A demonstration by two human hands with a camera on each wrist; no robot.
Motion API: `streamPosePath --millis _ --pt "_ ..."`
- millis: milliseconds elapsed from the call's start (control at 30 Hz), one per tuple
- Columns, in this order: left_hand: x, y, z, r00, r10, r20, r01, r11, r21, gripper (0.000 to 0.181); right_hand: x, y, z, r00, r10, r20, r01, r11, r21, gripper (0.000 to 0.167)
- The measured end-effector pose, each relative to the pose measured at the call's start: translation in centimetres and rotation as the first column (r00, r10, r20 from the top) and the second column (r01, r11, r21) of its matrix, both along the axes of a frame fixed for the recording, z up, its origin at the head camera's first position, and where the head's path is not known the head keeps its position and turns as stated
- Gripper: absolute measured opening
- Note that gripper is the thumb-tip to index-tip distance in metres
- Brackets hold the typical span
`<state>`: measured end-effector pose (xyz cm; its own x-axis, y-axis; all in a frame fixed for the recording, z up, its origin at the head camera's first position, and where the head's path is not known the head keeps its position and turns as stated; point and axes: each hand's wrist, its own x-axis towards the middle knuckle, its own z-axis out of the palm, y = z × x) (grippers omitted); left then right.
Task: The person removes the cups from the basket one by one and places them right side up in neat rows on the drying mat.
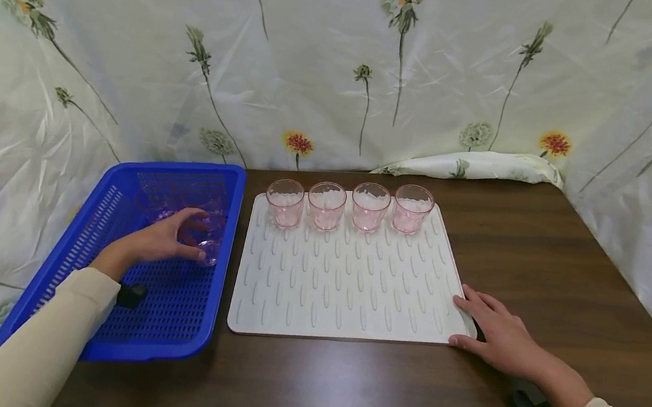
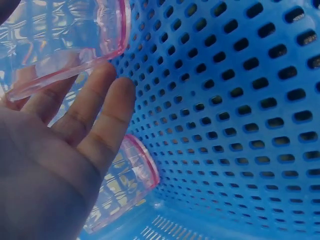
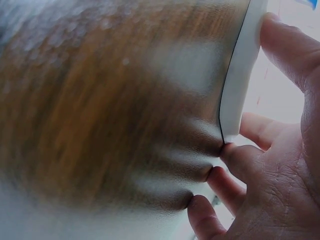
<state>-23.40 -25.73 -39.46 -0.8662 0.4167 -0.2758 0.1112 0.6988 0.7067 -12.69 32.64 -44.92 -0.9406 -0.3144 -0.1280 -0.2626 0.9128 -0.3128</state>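
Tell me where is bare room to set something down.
Free: the white mat, between its four glasses and near edge; the table, between the right hand and back curtain. Crowded: the mat's far edge; the blue basket, around the left hand.

On the table (image 1: pixel 339 395) we list, at left, one basket (image 1: pixel 166 313), with glasses (image 2: pixel 135 180) and the left hand (image 1: pixel 165 238) inside it. To its right we enter one mat (image 1: pixel 346 287), four tumblers (image 1: pixel 326 207) in a row along its far edge, the right hand (image 1: pixel 499 337) at its near right corner. Behind everything we record a cloth (image 1: pixel 317 80).
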Motion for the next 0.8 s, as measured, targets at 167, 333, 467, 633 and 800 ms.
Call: streamPosePath --millis 167,333,467,633,800 --pt "0.6 -0.1 0.6 1.0 -0.014 -0.013 0.014 0.999 -0.052 0.087 -0.1 0.0 -0.1 1.0 0.004 -0.005 -0.004 1.0 -0.001 0.082" --pt "1.0 -0.7 1.4 0.999 -0.021 -0.043 0.017 0.996 -0.085 0.087 0.0 0.1 -0.2 1.0 0.003 -0.01 -0.003 1.0 0.001 0.082" --pt "1.4 -1.4 2.3 0.996 -0.019 -0.082 0.011 0.996 -0.094 0.085 -0.1 0.1 -0.3 1.0 0.007 -0.006 -0.007 1.0 -0.003 0.081" --pt "1.6 -1.8 3.4 0.995 -0.011 -0.1 0.003 0.997 -0.081 0.085 -0.1 0.2 -0.3 1.0 0.003 -0.003 -0.002 1.0 0.001 0.082" --pt "1.9 -1.5 4.7 0.99 -0.003 -0.14 -0.006 0.998 -0.059 0.082 -0.1 0.2 -0.2 1.0 -0.001 -0.002 0.001 1.0 0.0 0.083"
